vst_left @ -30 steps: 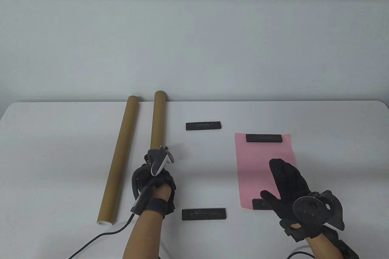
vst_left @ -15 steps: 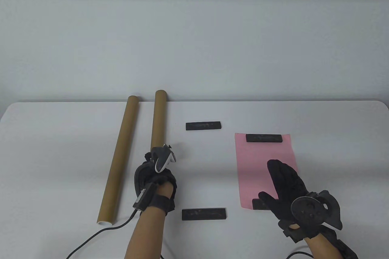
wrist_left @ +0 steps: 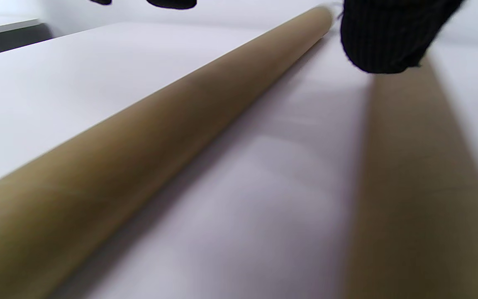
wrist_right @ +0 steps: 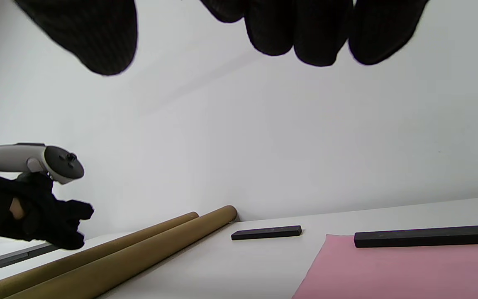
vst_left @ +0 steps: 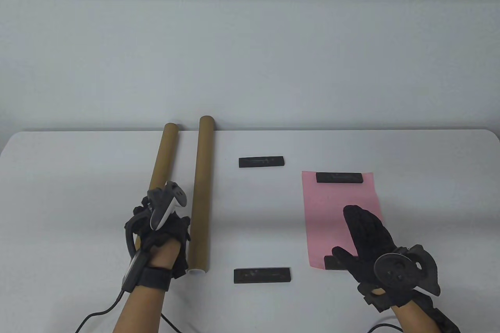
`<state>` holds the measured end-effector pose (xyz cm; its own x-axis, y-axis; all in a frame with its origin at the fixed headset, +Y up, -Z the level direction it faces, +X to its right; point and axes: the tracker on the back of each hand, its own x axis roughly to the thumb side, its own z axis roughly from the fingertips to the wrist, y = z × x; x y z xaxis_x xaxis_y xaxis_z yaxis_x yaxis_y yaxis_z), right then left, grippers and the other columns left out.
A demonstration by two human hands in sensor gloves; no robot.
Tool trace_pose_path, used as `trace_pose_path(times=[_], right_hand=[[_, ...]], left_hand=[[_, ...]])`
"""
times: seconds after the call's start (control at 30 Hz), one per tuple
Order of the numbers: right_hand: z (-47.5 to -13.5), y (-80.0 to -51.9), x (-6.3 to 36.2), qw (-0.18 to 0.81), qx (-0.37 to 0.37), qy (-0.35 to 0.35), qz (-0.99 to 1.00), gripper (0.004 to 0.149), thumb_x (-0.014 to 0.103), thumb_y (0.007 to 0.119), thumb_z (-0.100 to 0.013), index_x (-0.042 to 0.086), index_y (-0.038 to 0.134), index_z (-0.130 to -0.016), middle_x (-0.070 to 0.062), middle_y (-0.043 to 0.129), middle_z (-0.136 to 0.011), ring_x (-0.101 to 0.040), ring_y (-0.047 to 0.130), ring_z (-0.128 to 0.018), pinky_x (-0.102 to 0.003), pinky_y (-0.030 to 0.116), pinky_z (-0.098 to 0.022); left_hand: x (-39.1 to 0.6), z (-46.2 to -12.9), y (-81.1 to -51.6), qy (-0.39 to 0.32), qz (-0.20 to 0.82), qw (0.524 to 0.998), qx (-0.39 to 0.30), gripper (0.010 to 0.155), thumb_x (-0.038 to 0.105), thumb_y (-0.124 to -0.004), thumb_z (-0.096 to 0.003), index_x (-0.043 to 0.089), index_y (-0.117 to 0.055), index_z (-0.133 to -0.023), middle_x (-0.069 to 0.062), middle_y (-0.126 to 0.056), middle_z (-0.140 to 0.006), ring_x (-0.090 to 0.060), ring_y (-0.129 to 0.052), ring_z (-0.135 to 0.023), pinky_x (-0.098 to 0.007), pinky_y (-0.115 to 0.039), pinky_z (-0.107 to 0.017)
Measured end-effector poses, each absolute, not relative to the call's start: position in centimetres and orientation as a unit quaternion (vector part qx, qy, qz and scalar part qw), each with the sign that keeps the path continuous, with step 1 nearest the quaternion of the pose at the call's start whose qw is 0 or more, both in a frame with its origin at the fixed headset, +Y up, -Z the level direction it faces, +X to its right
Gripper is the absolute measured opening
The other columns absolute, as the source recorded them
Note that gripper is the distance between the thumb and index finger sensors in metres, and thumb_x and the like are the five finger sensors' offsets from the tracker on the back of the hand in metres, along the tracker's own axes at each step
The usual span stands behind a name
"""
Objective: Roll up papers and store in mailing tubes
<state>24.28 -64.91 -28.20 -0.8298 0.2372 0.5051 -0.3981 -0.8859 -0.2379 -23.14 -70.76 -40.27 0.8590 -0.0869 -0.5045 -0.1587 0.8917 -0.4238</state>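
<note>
1. Two brown mailing tubes lay side by side on the left half of the white tabletop (vst_left: 58, 192), running from the far edge toward the near side: the left tube (vst_left: 163, 153) and the right tube (vst_left: 202, 192).
2. The left hand (vst_left: 158, 231) hovered over the near part of the left tube, hiding that stretch in the table view. The right wrist view showed it raised above both tubes, with its fingers (wrist_right: 71, 220) loosely curled and gripping nothing.
3. In the left wrist view a gloved fingertip (wrist_left: 388, 37) hung over the right tube; I could not tell if it touched.
4. A white end cap (vst_left: 197, 271) showed at the near end of the right tube.
5. The pink paper (vst_left: 336, 208) lay flat on the right side of the tabletop, unrolled, well apart from the tubes.
6. A black bar weight (vst_left: 339, 177) sat across the paper's far edge. Another (vst_left: 330, 262) sat at its near left corner, partly under the right hand.
7. The right hand (vst_left: 367, 243) rested over the paper's near part, fingers extended and thumb spread, holding nothing.
8. Two more black bars lay on bare tabletop between tubes and paper, one far (vst_left: 261, 161) and one near (vst_left: 262, 275).
</note>
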Motion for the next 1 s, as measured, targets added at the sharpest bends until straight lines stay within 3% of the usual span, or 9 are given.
trace_pose_path(times=[0.23, 0.43, 0.53, 0.7, 0.77, 1.0], right_hand=[[-28.3, -65.1, 24.2, 0.168, 0.238, -0.163, 0.943, 0.092, 0.054, 0.075, -0.053, 0.0, 0.035, -0.115, -0.03, 0.048, -0.115, -0.061, 0.061, -0.1, -0.072, 0.062, -0.066], [-28.4, -65.2, 24.3, 0.164, 0.238, -0.157, 0.944, 0.092, 0.054, 0.076, -0.053, 0.0, 0.036, -0.115, -0.03, 0.048, -0.115, -0.06, 0.061, -0.1, -0.072, 0.062, -0.066], [-28.4, -65.2, 24.3, 0.163, 0.239, -0.155, 0.945, 0.092, 0.054, 0.076, -0.053, 0.0, 0.036, -0.115, -0.03, 0.048, -0.115, -0.061, 0.061, -0.1, -0.072, 0.062, -0.066], [-28.4, -65.2, 24.3, 0.164, 0.235, -0.158, 0.945, 0.092, 0.054, 0.076, -0.053, 0.0, 0.036, -0.115, -0.03, 0.048, -0.115, -0.061, 0.061, -0.1, -0.072, 0.062, -0.066], [-28.5, -65.2, 24.4, 0.161, 0.232, -0.158, 0.946, 0.092, 0.054, 0.076, -0.052, 0.0, 0.037, -0.115, -0.03, 0.049, -0.114, -0.061, 0.061, -0.1, -0.072, 0.062, -0.066], [-28.9, -65.6, 24.4, 0.171, 0.227, -0.142, 0.948, 0.092, 0.054, 0.078, -0.052, 0.0, 0.038, -0.115, -0.03, 0.05, -0.114, -0.06, 0.063, -0.099, -0.072, 0.062, -0.065]], left_hand=[[-27.0, -40.3, -75.4, 0.314, 0.024, 0.896, -0.313, 0.111, 0.069, -0.076, -0.0365, 0.021, -0.004, -0.106, -0.009, -0.028, -0.114, -0.036, -0.047, -0.107, -0.062, -0.051, -0.077], [-27.7, -40.6, -76.5, 0.329, 0.049, 0.902, -0.277, 0.095, 0.056, -0.075, -0.0422, 0.018, -0.016, -0.106, -0.01, -0.05, -0.105, -0.033, -0.064, -0.095, -0.049, -0.063, -0.073], [-27.9, -40.5, -76.4, 0.333, 0.052, 0.903, -0.267, 0.092, 0.052, -0.077, -0.0423, 0.016, -0.02, -0.105, -0.013, -0.052, -0.103, -0.033, -0.07, -0.092, -0.048, -0.068, -0.071], [-29.2, -40.2, -74.4, 0.34, 0.047, 0.916, -0.21, 0.091, 0.047, -0.087, -0.0394, 0.02, -0.031, -0.105, -0.015, -0.059, -0.101, -0.031, -0.087, -0.084, -0.048, -0.079, -0.066], [-29.8, -39.9, -72.9, 0.344, 0.01, 0.919, -0.191, 0.09, 0.047, -0.09, -0.0382, 0.023, -0.034, -0.105, -0.012, -0.06, -0.101, -0.029, -0.088, -0.084, -0.047, -0.078, -0.067], [-30.1, -37.0, -66.5, 0.339, -0.028, 0.94, -0.024, 0.086, 0.04, -0.101, -0.0353, 0.036, -0.049, -0.105, -0.002, -0.059, -0.101, -0.024, -0.082, -0.087, -0.047, -0.068, -0.072]])
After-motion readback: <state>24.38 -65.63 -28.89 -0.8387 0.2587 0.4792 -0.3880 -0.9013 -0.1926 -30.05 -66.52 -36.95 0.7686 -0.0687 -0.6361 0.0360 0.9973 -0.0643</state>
